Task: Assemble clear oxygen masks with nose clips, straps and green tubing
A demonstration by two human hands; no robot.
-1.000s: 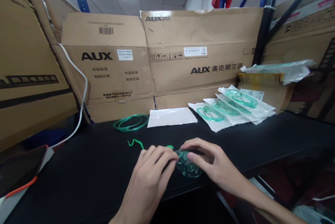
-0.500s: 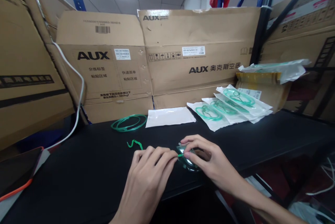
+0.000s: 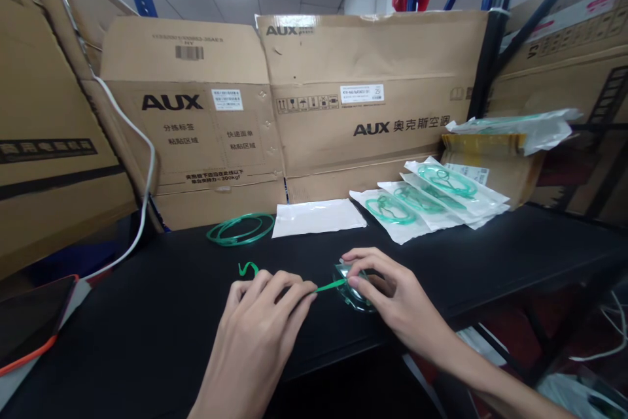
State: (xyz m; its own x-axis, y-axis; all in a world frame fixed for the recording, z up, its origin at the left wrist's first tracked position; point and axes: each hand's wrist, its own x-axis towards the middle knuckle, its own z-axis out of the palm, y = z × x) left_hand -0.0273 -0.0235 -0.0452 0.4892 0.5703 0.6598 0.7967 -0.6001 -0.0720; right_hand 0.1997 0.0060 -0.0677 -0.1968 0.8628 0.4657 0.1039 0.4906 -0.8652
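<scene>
L hand [image 3: 260,331] sits low-centre on the black table [image 3: 147,340]. Its thumb + index tip are pinched tight on a thin green elastic strap [image 3: 328,286], w/ the other fingers loosely curled on the tabletop. R hand [image 3: 395,295] is just beside it, fingers arched over a clear green oxygen mask [image 3: 349,296] that lies on the table near the front edge. Thumb + forefinger close on the mask's side where the strap joins, and the mask is half hidden under the fingers. The strap runs straight between the two hands; its free end [image 3: 248,268] curls up beyond the L knuckles.

Handling, as judged:
- **Mask:** looks like thin soft vinyl, v. light. It prob. flexes if squeezed and skates on the smooth top unless pinned. Best hold is the rim or side tab, not the dome.
- **Strap:** narrow, stretchy and slippery, so it wants a firm fingertip pinch close to the mask.

Behind the hands:
- coiled green tubing [image 3: 240,229]
- a flat white pouch [image 3: 318,217]
- a fan of sealed pouches [image 3: 432,203] w/ green parts inside, rear right
- AUX cartons [image 3: 363,92] at the back
- a phone [image 3: 29,324] in an orange case at the L edge
</scene>
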